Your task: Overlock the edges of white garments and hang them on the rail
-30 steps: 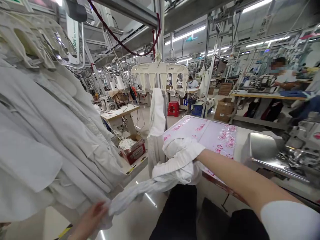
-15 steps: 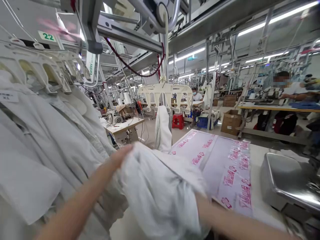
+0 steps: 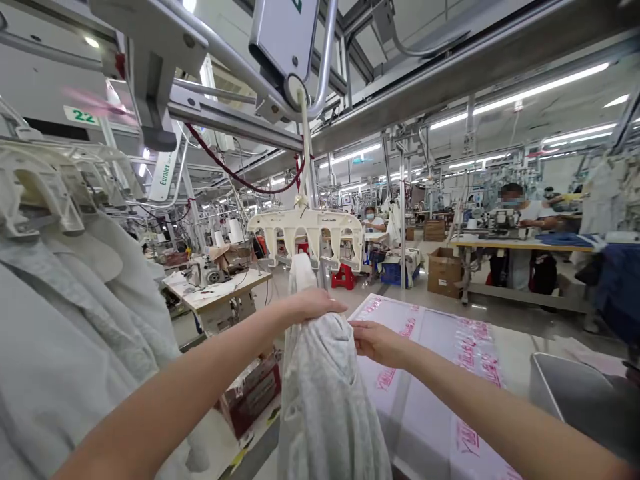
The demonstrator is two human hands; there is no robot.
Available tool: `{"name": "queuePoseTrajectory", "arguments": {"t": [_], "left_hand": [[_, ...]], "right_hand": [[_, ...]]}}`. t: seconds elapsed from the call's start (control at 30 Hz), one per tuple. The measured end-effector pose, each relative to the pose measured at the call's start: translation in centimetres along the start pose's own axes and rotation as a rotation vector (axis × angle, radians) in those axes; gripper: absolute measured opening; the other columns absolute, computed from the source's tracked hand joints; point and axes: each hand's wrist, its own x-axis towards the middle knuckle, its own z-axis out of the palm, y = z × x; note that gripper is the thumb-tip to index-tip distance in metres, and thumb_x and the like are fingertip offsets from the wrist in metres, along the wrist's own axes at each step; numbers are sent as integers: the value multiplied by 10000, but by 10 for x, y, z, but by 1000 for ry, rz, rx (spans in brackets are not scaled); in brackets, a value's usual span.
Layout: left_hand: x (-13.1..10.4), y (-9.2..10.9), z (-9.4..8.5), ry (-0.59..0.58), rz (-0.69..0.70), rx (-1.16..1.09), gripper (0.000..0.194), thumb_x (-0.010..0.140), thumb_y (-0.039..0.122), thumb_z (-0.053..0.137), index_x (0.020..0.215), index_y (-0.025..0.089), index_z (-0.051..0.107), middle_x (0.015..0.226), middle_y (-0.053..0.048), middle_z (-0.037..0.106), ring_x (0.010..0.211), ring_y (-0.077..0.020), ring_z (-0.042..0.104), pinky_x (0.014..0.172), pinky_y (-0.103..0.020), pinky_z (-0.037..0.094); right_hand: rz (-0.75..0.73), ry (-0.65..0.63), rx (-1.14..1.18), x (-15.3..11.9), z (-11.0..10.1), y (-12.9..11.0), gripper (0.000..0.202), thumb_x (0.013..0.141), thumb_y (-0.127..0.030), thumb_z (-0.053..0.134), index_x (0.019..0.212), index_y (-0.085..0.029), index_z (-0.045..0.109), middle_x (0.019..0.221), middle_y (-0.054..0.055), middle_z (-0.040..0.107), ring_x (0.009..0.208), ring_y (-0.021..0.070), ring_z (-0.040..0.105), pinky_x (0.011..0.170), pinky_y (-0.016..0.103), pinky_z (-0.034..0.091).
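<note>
A pale grey-white garment (image 3: pixel 330 393) with a faint mottled pattern hangs in long folds in front of me. My left hand (image 3: pixel 317 305) is closed over its top edge. On its other side, my right hand (image 3: pixel 376 341) pinches the garment's edge with curled fingertips. Just beyond my hands, a cream plastic clamp hanger (image 3: pixel 306 225) is suspended from the overhead rail. A narrow white cloth piece (image 3: pixel 301 273) hangs from one of its middle clips; whether it joins the garment behind my left hand is hidden.
More pale garments (image 3: pixel 100 300) hang from clamp hangers (image 3: pixel 37 190) at left. To the right, a worktable has a pink-lettered plastic cover (image 3: pixel 425 340) and a grey metal machine part (image 3: pixel 575 393). A sewing table (image 3: pixel 235 293) stands beyond. Other people sit at machines farther back.
The garment has gone from a spread, blurred bunch to a gathered hanging length. My hands have come closer together near the hanger, and the view has shifted upward and to the right.
</note>
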Motion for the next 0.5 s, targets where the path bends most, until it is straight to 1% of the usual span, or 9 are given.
{"name": "queuePoseTrajectory", "arguments": {"t": [0.1,0.17,0.23,0.3,0.37,0.4,0.43,0.47,0.5], "left_hand": [[20,-3,-1,-15,22,-58,377,583,515,581,604,138,578,542,-6,531,430,-106,434,398,-215,293],[29,1,-5,-3,50,-81,307,589,439,604,614,134,585,556,-11,544,445,-110,455,406,-212,311],[37,13,-17,70,79,-99,250,615,373,596,620,123,587,558,-21,552,450,-115,470,416,-216,331],[41,32,-40,185,113,-127,253,677,363,542,651,115,585,544,-24,546,440,-116,472,434,-226,355],[39,48,-63,287,162,-170,290,743,386,461,720,123,582,554,-16,544,441,-109,476,458,-231,377],[35,52,-70,308,198,-200,301,763,398,435,762,133,579,576,-11,550,454,-106,486,472,-230,387],[29,52,-71,293,234,-241,302,769,407,432,797,143,577,602,-7,560,477,-106,502,484,-228,397],[22,49,-66,248,261,-291,298,762,413,454,813,147,578,620,-6,569,501,-110,519,493,-228,404],[13,43,-55,189,283,-357,293,745,411,492,815,141,582,632,-9,577,528,-117,536,504,-230,413]], "right_hand": [[5,47,-28,22,-28,19,395,655,-448,629,853,-107,625,769,83,623,698,165,578,695,312,434],[-31,116,-72,38,-50,14,364,594,-437,672,725,-100,625,645,64,612,590,153,561,603,293,439],[-104,219,-124,60,-74,-14,321,560,-407,690,649,-111,602,561,35,588,505,135,527,535,276,425],[-215,320,-181,85,-95,-60,276,560,-371,683,651,-128,587,549,13,580,496,129,514,533,268,421],[-337,390,-241,106,-107,-106,266,618,-379,626,746,-148,590,605,2,593,554,134,530,571,260,425],[-378,418,-277,113,-109,-121,271,645,-378,597,803,-158,586,653,-1,602,589,137,537,589,258,425],[-407,451,-317,114,-107,-129,275,675,-371,565,860,-168,575,708,-2,607,627,138,541,609,257,424],[-417,489,-363,108,-103,-128,275,699,-356,537,904,-174,563,763,1,608,664,141,541,628,258,421],[-409,535,-416,95,-97,-119,271,720,-336,513,933,-174,553,816,10,605,703,143,539,648,261,416]]}}
